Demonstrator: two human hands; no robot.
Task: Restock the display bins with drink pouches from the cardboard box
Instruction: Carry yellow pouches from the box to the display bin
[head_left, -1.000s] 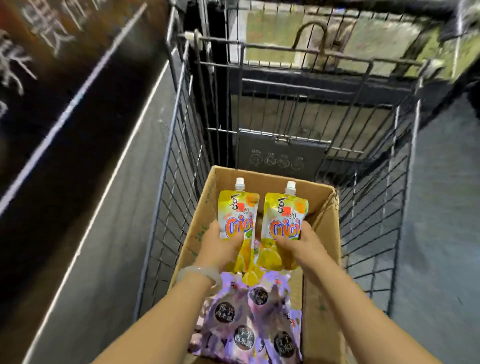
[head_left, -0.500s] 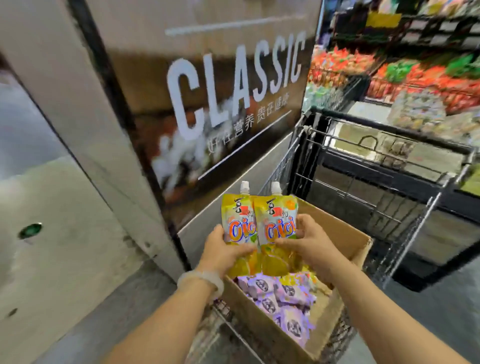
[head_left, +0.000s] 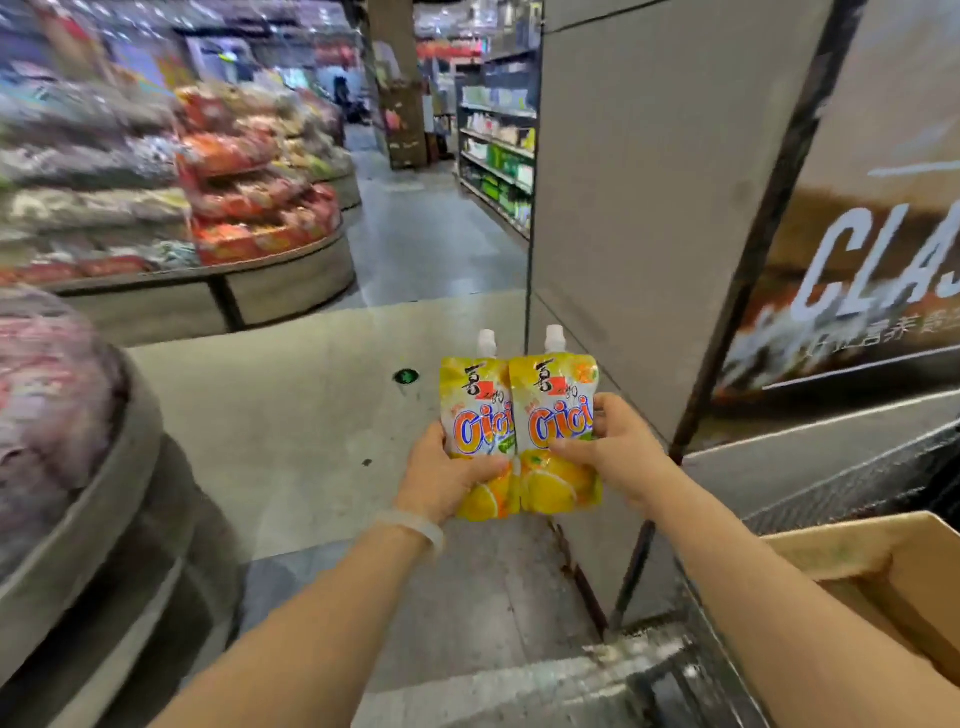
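Fingers of left hand (head_left: 447, 480) and right hand (head_left: 615, 452) grasp glossy yellow spouted pouches (head_left: 558, 421) upright, edges touching.

One camera on my head, looking forward and down, close over my forearms, shop aisle (head_left: 415, 218) stretching ahead.

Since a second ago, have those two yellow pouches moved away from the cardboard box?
Yes. The two yellow pouches were held directly over the cardboard box; now they are to its left, over bare floor, gripped by the left hand and right hand.
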